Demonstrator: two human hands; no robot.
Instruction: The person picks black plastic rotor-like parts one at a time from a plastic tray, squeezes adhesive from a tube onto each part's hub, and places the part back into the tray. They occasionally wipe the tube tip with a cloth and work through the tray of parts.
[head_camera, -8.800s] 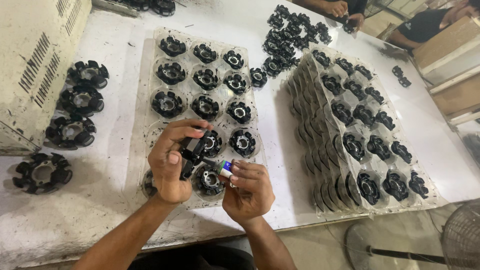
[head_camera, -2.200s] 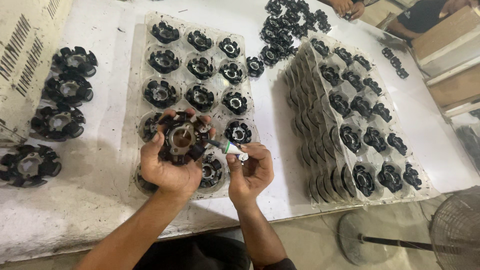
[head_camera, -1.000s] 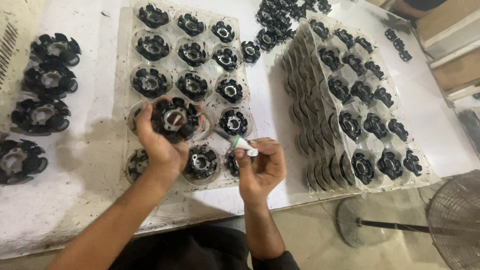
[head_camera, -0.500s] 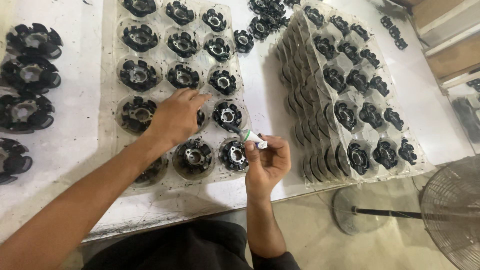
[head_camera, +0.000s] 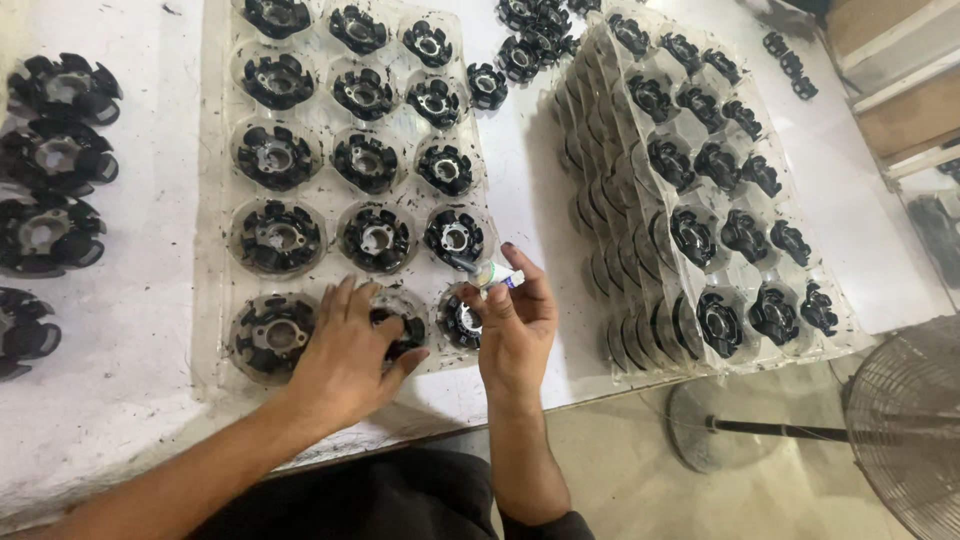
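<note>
White table (head_camera: 150, 330) under clear trays (head_camera: 215, 200), loose black rotors (head_camera: 55, 155).
</note>
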